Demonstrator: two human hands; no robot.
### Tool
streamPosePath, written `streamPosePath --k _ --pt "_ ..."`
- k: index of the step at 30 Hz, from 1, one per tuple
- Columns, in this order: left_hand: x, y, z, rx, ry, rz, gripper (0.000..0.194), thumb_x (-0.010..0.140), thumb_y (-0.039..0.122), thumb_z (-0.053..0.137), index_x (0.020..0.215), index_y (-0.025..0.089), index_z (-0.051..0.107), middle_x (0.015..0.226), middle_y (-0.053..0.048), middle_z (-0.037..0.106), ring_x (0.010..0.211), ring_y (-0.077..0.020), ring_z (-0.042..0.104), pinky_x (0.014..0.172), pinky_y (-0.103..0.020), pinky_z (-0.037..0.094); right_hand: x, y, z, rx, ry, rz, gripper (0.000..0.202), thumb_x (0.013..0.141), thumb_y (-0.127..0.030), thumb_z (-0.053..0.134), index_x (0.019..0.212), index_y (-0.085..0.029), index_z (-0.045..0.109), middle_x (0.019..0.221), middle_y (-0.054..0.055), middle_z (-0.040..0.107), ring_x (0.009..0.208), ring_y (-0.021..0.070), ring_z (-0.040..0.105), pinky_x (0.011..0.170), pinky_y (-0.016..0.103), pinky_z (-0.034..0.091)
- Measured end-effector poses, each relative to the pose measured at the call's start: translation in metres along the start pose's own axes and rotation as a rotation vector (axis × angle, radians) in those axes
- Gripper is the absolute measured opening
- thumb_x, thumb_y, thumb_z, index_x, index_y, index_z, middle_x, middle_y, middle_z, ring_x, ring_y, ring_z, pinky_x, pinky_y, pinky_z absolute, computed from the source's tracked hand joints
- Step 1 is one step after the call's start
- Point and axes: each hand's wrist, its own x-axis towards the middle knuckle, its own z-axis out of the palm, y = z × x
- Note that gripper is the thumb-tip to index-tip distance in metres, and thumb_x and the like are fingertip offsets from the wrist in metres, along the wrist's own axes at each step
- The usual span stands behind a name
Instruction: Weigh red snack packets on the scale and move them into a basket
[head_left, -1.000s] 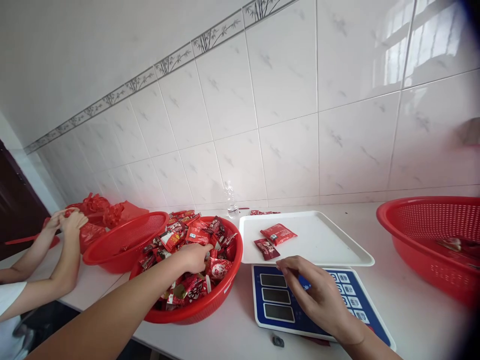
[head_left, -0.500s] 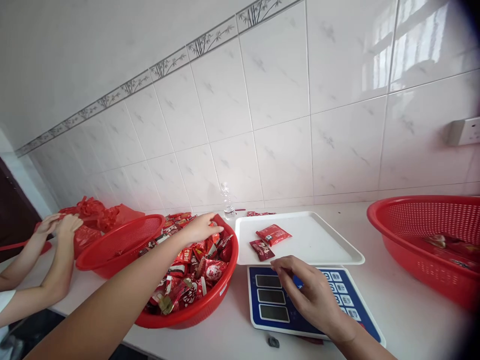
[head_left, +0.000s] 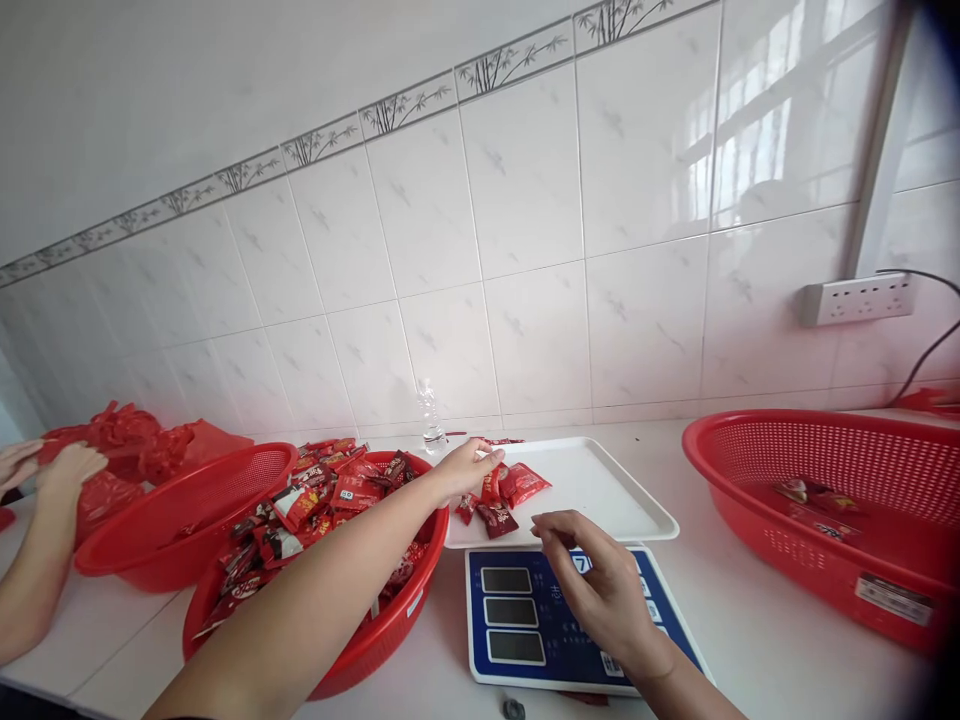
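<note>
Left hand is by red packets, 12 o'clock; can't tell its grip. Right hand is pinched narrow over the scale, 1 o'clock.

A few shiny wrapped packets are lying clustered at the left end of a shallow white tray, one dark red, the others bright red, some leaning together. The tray is sitting flat, directly behind the blue, white-edged panel of a scale, whose three rectangular displays are looking dark. To the left, a round red plastic basket is standing on the worktop, holding a loose heap of red, maroon and white wrapped packets.
</note>
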Motion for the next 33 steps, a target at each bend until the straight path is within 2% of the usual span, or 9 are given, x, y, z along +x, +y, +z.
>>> streamPosePath --k 6,11,15,17,20,23,28,30,33 --pt "0.005 -0.021 -0.034 0.209 0.079 -0.042 0.033 0.083 0.038 0.045 0.109 0.018 0.055 0.115 -0.007 0.059 0.105 -0.0189 0.053 0.086 -0.026 0.039 0.000 0.000 -0.001 -0.010 0.005 -0.011 0.012 0.086 -0.016 0.044 0.087 -0.020 0.055 0.072 0.001 0.061 0.061 0.0103 0.057 0.055 0.020 0.046" --pt "-0.004 -0.063 -0.075 0.364 0.039 -0.164 0.053 0.060 0.029 0.070 0.110 0.020 0.057 0.117 -0.008 0.058 0.107 -0.0267 0.052 0.088 -0.030 0.039 0.000 0.000 -0.001 -0.013 -0.007 -0.006 0.013 0.086 -0.017 0.043 0.087 -0.021 0.056 0.073 0.001 0.062 0.062 0.0106 0.058 0.055 0.020 0.046" --pt "-0.015 -0.084 -0.087 0.437 0.003 -0.138 0.065 0.051 0.018 0.073 0.114 0.024 0.055 0.124 -0.006 0.053 0.108 -0.0246 0.051 0.087 -0.027 0.039 0.000 -0.001 0.000 -0.018 -0.028 0.001 0.013 0.086 -0.017 0.043 0.087 -0.021 0.055 0.073 0.001 0.062 0.062 0.0108 0.058 0.055 0.020 0.045" --pt "-0.018 -0.091 -0.087 0.491 0.019 -0.120 0.057 0.053 0.013 0.070 0.108 0.024 0.058 0.117 -0.004 0.057 0.102 -0.0228 0.054 0.084 -0.027 0.040 0.000 -0.001 0.000 -0.020 -0.032 0.002 0.012 0.086 -0.017 0.043 0.086 -0.021 0.055 0.072 0.000 0.062 0.062 0.0106 0.058 0.054 0.020 0.045" --pt "-0.021 -0.098 -0.090 0.522 0.024 -0.138 0.023 0.059 0.011 0.064 0.080 0.020 0.063 0.087 -0.001 0.064 0.082 -0.0193 0.058 0.073 -0.026 0.043 0.000 -0.001 0.001 -0.023 -0.032 0.009 0.012 0.086 -0.018 0.043 0.086 -0.021 0.055 0.072 0.000 0.062 0.061 0.0106 0.058 0.055 0.020 0.045" --pt "-0.026 -0.098 -0.096 0.492 0.041 -0.149 0.009 0.063 0.011 0.058 0.069 0.018 0.059 0.074 0.000 0.062 0.070 -0.0159 0.057 0.065 -0.024 0.042 -0.001 0.000 0.001 -0.024 -0.036 0.012 0.013 0.087 -0.020 0.043 0.087 -0.021 0.056 0.073 0.001 0.063 0.062 0.0111 0.059 0.055 0.020 0.046" --pt "-0.034 -0.079 -0.102 0.401 0.085 -0.140 0.014 0.074 0.027 0.052 0.080 0.018 0.061 0.080 -0.001 0.064 0.070 -0.0145 0.057 0.060 -0.022 0.041 0.000 0.000 0.002 -0.028 -0.047 0.016 0.014 0.087 -0.021 0.043 0.087 -0.021 0.057 0.072 0.002 0.064 0.061 0.0122 0.059 0.055 0.021 0.047" --pt "-0.037 -0.068 -0.097 0.345 0.011 -0.111 0.025 0.076 0.039 0.052 0.083 0.017 0.062 0.083 -0.002 0.065 0.074 -0.0159 0.058 0.061 -0.022 0.042 0.000 -0.001 0.002 -0.034 -0.051 0.015 0.014 0.087 -0.021 0.043 0.086 -0.021 0.057 0.072 0.002 0.064 0.061 0.0123 0.059 0.054 0.022 0.047" --pt "-0.041 -0.057 -0.085 0.309 -0.225 -0.065 0.036 0.068 0.049 0.060 0.087 0.019 0.065 0.089 -0.003 0.066 0.081 -0.0188 0.059 0.067 -0.023 0.042 0.000 -0.001 0.002 -0.032 -0.056 0.010 0.014 0.087 -0.021 0.042 0.086 -0.021 0.056 0.072 0.003 0.064 0.061 0.0123 0.059 0.054 0.022 0.047"
